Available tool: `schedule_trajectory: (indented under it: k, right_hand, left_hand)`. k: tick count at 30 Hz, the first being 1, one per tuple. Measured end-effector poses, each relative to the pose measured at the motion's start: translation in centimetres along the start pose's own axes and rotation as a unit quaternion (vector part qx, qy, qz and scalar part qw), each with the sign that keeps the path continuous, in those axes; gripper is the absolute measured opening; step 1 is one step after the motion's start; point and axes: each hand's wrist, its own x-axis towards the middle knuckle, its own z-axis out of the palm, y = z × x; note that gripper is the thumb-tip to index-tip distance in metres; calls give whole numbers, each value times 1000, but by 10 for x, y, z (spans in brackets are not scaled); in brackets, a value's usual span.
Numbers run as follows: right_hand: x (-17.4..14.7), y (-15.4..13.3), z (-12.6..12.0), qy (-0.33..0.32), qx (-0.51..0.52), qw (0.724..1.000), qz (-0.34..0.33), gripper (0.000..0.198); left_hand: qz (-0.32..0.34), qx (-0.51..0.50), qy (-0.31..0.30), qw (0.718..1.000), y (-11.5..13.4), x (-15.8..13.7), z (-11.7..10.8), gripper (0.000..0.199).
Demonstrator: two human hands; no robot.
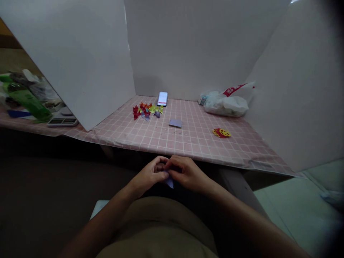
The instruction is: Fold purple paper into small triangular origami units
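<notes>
Both hands meet in front of my body, below the table's front edge. Between them is a small piece of folded purple paper (169, 182), its pointed end hanging down. My left hand (152, 175) pinches it with thumb and curled fingers. From the other side my right hand (188, 173) closes its thumb and fingertips on the same paper. Much of the paper is hidden by the fingers. On the table beyond lies a stack of purple paper squares (175, 123). A cluster of small folded paper figures (142, 109) in red, orange, yellow and purple sits farther back.
A phone (162, 98) leans near the back panel of the pink checked table (150, 138). At right are a white plastic bag (227, 105) and red and yellow cut-out shapes (221, 133). White panels enclose three sides. A green bottle (25, 98) and kitchen scale (63, 121) lie outside, left.
</notes>
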Motion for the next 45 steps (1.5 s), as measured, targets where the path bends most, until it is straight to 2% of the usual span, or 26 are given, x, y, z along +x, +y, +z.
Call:
schedule_trajectory:
  k: [4,7,9,11,15,17,20,24,31,39,45]
  right_hand:
    - [0,1,0,8,6,1000,28,15]
    - [0,1,0,21,-6,999,42,14]
    - [1,1,1,35,-21,998,52,14]
    - [1,0,2,49,-36,996,60,13]
    - [1,-3,4,68,-37,995,66,12]
    - [0,-3,4,71,-32,995,64,11]
    - [0,-3,5,69,-24,995,70,10]
    - [1,-3,4,65,-2,994,85,10]
    - [1,-5,4,44,47,993,94,15]
    - [2,-1,5,56,125,981,135,11]
    - [3,-2,2,54,142,979,133,12]
  left_hand:
    - [-14,11,12,1000,0,-1,-1,37]
    - [-9,53,59,997,2,-3,2,33]
    - [21,121,98,988,2,-3,5,27]
    - [58,219,136,964,2,-4,10,19]
    - [99,387,198,895,4,-5,17,6]
    - [102,431,211,871,6,-5,20,3]
    - [83,463,219,855,9,-4,21,2]
    - [58,464,223,855,9,-3,21,5]
    - [79,450,218,863,10,-7,21,6]
    - [62,328,197,922,11,-7,21,3]
    - [63,243,157,955,10,-6,14,17]
